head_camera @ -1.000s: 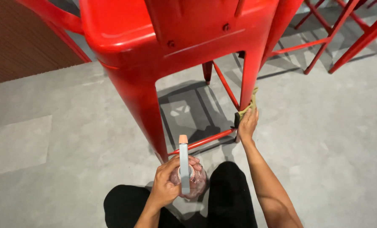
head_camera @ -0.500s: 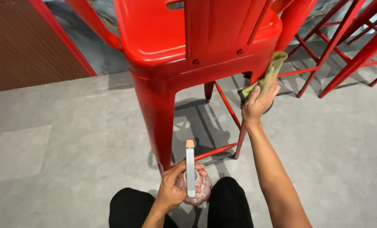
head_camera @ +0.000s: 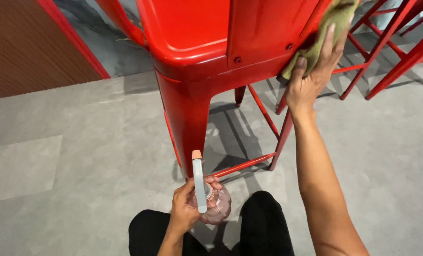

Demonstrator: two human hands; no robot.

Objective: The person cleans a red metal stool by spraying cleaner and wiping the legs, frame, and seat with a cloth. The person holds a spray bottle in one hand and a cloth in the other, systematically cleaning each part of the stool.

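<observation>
A glossy red metal chair (head_camera: 197, 52) stands right in front of me on the grey floor. My right hand (head_camera: 311, 78) presses an olive-green cloth (head_camera: 332, 26) against the chair's right upper corner, beside the seat edge. My left hand (head_camera: 185, 208) is low down near my knees, wrapped around a clear pinkish spray bottle (head_camera: 216, 206) whose white trigger head with a peach nozzle (head_camera: 198, 178) points up toward the chair leg.
More red metal chair legs (head_camera: 401, 52) stand at the back right. A brown wooden wall panel with a red frame (head_camera: 41, 47) rises at the left. My dark-trousered knees (head_camera: 263, 227) are at the bottom edge.
My right hand with the cloth has slid up the chair's right leg from near the floor to the seat corner. The spray bottle stayed low in my left hand.
</observation>
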